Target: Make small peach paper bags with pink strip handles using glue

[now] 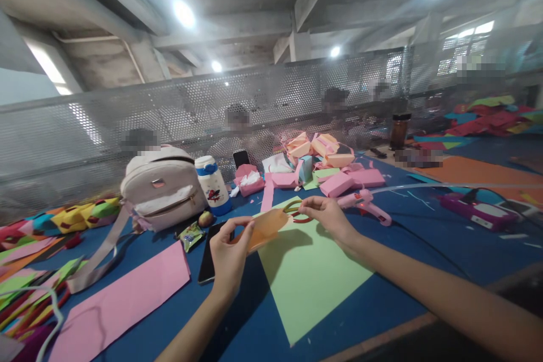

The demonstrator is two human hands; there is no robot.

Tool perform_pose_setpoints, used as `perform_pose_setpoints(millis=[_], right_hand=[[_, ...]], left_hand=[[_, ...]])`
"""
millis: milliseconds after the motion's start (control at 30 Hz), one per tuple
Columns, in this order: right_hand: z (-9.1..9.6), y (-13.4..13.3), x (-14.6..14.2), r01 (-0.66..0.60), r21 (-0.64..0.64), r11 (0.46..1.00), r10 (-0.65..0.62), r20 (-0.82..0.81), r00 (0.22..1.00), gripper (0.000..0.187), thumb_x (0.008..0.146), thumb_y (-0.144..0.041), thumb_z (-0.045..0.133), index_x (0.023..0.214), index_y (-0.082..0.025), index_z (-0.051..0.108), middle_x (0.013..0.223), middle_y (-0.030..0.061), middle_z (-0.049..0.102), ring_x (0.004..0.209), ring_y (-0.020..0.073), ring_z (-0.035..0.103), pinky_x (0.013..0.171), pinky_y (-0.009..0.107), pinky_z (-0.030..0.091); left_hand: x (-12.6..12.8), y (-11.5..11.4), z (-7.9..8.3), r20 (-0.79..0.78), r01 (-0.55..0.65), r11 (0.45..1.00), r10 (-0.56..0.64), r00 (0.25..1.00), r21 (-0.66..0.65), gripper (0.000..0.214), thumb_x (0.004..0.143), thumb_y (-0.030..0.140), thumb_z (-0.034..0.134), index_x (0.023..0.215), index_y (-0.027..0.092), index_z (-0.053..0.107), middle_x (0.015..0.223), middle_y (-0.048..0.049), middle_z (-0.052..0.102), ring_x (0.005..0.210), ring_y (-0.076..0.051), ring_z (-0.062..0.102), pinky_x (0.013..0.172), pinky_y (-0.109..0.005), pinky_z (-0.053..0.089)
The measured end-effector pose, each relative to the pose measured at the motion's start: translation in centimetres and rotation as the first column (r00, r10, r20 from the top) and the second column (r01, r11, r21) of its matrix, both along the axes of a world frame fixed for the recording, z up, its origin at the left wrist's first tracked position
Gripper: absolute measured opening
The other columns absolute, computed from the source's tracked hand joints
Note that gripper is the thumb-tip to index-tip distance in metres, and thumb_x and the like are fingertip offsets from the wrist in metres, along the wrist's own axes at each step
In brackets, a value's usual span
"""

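Note:
My left hand [229,251] pinches an orange piece of paper [266,226] and holds it above the blue table [424,237]. My right hand [324,214] is closed on red-handled scissors [297,212], whose blades meet the orange paper's far end. A light green sheet [311,274] lies flat beneath both hands. A black phone [208,263] rests on the table just left of my left hand.
A pale backpack [163,186], a white bottle [212,184], a pink glue gun [365,203] and folded pink paper boxes [343,178] lie beyond. A pink sheet [123,300] is at the left. Other people sit behind a mesh screen [297,96].

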State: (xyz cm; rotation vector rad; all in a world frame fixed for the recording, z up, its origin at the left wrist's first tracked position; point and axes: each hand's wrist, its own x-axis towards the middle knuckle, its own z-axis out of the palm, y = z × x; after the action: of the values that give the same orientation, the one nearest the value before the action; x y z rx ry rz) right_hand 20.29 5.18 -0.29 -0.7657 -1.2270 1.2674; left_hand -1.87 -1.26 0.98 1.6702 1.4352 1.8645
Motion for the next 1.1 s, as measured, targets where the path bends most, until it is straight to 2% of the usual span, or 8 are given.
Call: perform_pose_setpoints(millis=[300, 500, 700, 1100], right_hand=[[0.53, -0.43, 0.13, 0.003, 0.032, 0.999, -0.005, 0.067, 0.998, 0.038, 0.067, -0.052, 0.080, 0.078, -0.017, 0.075, 0.078, 0.0062, 0.076, 0.076, 0.0204, 0.071, 0.070, 0.030, 0.054], [0.69, -0.57, 0.19, -0.018, 0.036, 0.999, 0.015, 0.084, 0.996, 0.036, 0.073, -0.053, 0.076, 0.083, -0.018, 0.077, 0.086, 0.0066, 0.077, 0.081, 0.0199, 0.072, 0.068, 0.027, 0.052], [0.68, -0.67, 0.11, -0.031, 0.027, 0.999, 0.029, 0.060, 0.998, 0.035, 0.070, -0.048, 0.079, 0.088, -0.018, 0.077, 0.090, 0.0067, 0.078, 0.083, 0.0199, 0.072, 0.072, 0.029, 0.053], [0.49, -0.48, 0.00, -0.048, -0.006, 0.999, 0.048, 0.037, 0.998, 0.035, 0.061, -0.043, 0.086, 0.082, -0.017, 0.075, 0.085, 0.0077, 0.078, 0.083, 0.0230, 0.074, 0.079, 0.035, 0.056]], left_hand=[[0.15, -0.08, 0.45, 0.035, -0.007, 1.000, 0.008, 0.999, -0.012, 0.020, 0.076, 0.038, 0.072, 0.076, 0.018, 0.074, 0.075, -0.0035, 0.073, 0.073, -0.021, 0.068, 0.059, -0.025, 0.053], [0.17, -0.07, 0.48, 0.041, -0.004, 1.000, 0.005, 0.999, -0.018, 0.021, 0.076, 0.039, 0.072, 0.077, 0.018, 0.074, 0.075, -0.0035, 0.073, 0.074, -0.020, 0.068, 0.061, -0.025, 0.054], [0.11, -0.08, 0.41, 0.043, 0.000, 1.000, 0.001, 0.999, -0.023, 0.019, 0.076, 0.037, 0.072, 0.076, 0.018, 0.074, 0.077, -0.0035, 0.073, 0.078, -0.020, 0.068, 0.070, -0.026, 0.054], [-0.05, 0.17, 0.24, 0.071, 0.018, 0.999, -0.015, 0.997, -0.049, 0.019, 0.078, 0.038, 0.072, 0.078, 0.018, 0.074, 0.078, -0.0029, 0.072, 0.079, -0.020, 0.067, 0.069, -0.025, 0.053]])
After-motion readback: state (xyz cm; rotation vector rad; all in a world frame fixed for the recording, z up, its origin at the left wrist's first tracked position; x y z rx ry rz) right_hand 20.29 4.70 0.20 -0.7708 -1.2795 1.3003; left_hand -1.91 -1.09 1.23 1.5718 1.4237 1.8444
